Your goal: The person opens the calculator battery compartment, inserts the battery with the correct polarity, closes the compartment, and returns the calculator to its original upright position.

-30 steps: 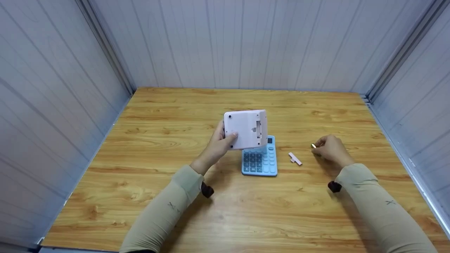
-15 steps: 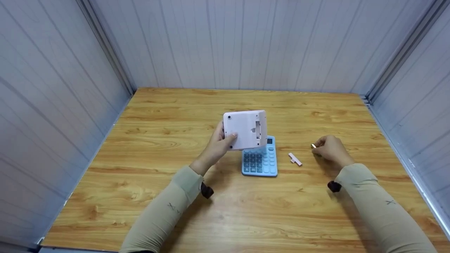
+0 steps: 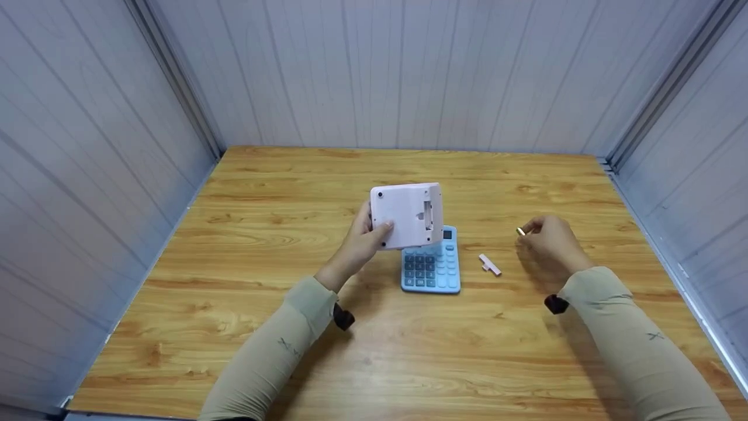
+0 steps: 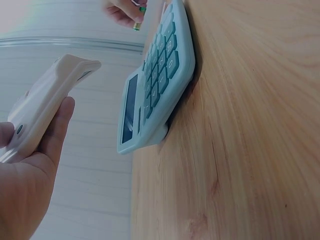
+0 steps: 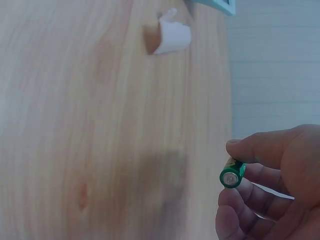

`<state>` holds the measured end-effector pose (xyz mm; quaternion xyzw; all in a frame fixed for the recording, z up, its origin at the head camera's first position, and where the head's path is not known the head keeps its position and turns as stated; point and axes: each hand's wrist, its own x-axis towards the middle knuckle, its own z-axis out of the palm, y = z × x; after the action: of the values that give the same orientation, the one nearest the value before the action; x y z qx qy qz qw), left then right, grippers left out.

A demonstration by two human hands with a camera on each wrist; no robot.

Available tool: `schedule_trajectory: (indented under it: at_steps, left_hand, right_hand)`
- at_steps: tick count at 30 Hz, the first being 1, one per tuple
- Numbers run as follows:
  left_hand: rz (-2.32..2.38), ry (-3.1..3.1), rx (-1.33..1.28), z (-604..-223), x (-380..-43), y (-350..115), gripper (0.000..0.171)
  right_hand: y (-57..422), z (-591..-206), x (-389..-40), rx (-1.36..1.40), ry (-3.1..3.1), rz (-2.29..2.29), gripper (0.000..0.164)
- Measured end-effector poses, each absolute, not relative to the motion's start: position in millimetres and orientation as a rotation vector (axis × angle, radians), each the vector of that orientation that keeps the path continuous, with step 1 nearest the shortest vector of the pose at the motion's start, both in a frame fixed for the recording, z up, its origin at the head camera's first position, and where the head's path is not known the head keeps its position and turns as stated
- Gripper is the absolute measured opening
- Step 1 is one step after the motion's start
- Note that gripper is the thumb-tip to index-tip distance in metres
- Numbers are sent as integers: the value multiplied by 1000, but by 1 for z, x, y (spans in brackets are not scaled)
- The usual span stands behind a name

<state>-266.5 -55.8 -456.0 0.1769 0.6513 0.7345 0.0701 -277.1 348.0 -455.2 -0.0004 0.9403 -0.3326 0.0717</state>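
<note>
My left hand (image 3: pixel 357 242) grips a pale pink calculator (image 3: pixel 403 213) by its left side, back facing me, thumb across the back. A narrow battery slot shows uncovered near its right edge. In the left wrist view the same calculator (image 4: pixel 42 107) appears edge-on, between thumb and fingers. Off to the right, my right hand (image 3: pixel 552 240) pinches a small battery (image 3: pixel 520 231) above the table. Green wrapping and a flat metal end show on the battery (image 5: pixel 231 175) in the right wrist view. A pink battery cover (image 3: pixel 489 265) lies on the table between the hands.
Beneath the raised pink calculator, a blue calculator (image 3: pixel 431 275) lies face up on the wooden table (image 3: pixel 280 234), its upper part partly hidden. Pale panel walls (image 3: pixel 374 76) enclose the table at the back and both sides.
My right hand has risen slightly off the table with the battery pinched in its fingers. The left hand and the pink calculator have barely moved.
</note>
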Motion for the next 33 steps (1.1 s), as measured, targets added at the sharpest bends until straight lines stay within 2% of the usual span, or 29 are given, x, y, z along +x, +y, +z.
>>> schedule_trajectory:
  at_steps: [14, 33]
  left_hand:
    - [2204, 1964, 535, -455, -266, -56, 50]
    - [2223, 1908, 556, -456, -266, -56, 51]
  right_hand:
    - [326, -432, -275, -40, 2888, -1002, 29]
    - [295, -410, -264, -134, 2933, -1050, 27]
